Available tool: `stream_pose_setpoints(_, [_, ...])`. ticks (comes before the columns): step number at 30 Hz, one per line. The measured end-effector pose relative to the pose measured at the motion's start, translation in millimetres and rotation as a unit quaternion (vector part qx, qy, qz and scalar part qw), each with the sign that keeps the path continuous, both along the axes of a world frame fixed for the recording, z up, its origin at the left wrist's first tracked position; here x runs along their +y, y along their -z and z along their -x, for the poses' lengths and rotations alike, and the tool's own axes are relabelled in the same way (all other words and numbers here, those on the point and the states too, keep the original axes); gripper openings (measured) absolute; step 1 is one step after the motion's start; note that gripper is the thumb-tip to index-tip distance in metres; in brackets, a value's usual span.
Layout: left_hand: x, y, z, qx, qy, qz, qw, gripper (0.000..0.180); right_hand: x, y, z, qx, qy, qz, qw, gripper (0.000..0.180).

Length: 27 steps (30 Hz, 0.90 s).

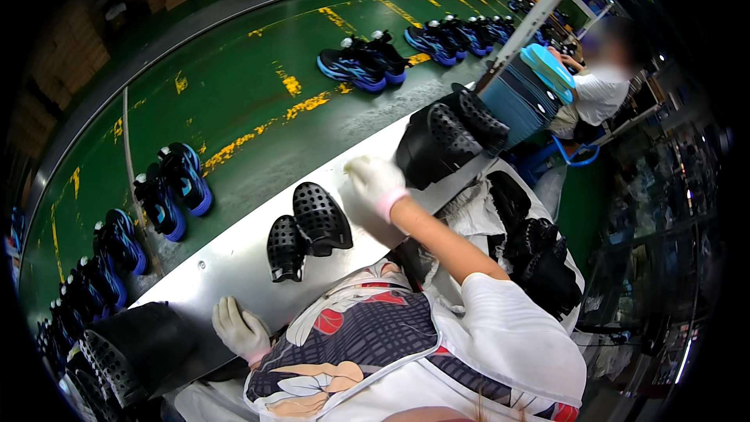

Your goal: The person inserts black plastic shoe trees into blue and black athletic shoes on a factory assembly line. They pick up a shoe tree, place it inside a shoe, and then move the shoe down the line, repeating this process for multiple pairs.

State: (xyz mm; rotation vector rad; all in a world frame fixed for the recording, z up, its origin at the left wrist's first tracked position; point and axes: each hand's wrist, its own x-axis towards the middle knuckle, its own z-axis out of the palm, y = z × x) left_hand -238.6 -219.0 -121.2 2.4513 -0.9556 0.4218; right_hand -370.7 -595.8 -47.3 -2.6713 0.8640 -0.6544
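apron: patterned bib (351,336) fills the near edge, pressed against the worktop (234,262) rim.
left hand: white-gloved (241,330), resting on the near worktop edge, fingers loosely curled, holding nothing I can see.
right hand: white-gloved (376,181), arm stretched forward over the worktop; fingers bent down onto or just above the metal. Can't tell if it pinches anything; nothing visible in it.
landmark: pair of black perforated clog shoes (308,233) lying on the steel worktop, the two touching side by side.
shoe axis: long axes run roughly from near edge toward the belt, tilted slightly; soles/sides up, hard to say which.
hand-to-shoes: right hand sits right of the clogs and a little further from the body, near but apart. Left hand is on the near side of them, to their left, also apart. Right looks slightly nearer.
open room: bare steel between clogs and right hand.
right of clogs: black perforated bin (449,141) beyond the right hand, tipped; pile of black shoe parts (539,258) lower down.
left of clogs: another black bin (137,352) at the worktop's near left corner.
beyond clogs: green conveyor belt (250,86) carrying blue-black sneakers (172,187) in pairs.
far right: another person in a white shirt (598,94), seated, well apart.
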Motion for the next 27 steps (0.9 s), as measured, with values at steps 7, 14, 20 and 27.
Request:
stream_pose_setpoints(7, [-8,-8,0,0.018,-0.012,-0.006,1.0,0.037,-98,-66,-104,0.074,0.12,0.036,0.989,0.021])
stream_pose_setpoints(14, [-10,-7,-6,0.039,-0.013,-0.012,0.999,0.036,-237,-62,-140,0.227,0.356,0.001,0.906,0.036])
stream_pose_setpoints(20, [-11,-3,-8,0.052,-0.007,-0.015,0.999,0.036,-296,-48,-134,0.319,0.37,-0.036,0.872,0.041])
stream_pose_setpoints(27, [-17,-6,-7,0.061,-0.018,-0.043,0.997,0.037,-304,-30,-149,0.321,0.314,-0.079,0.89,0.042])
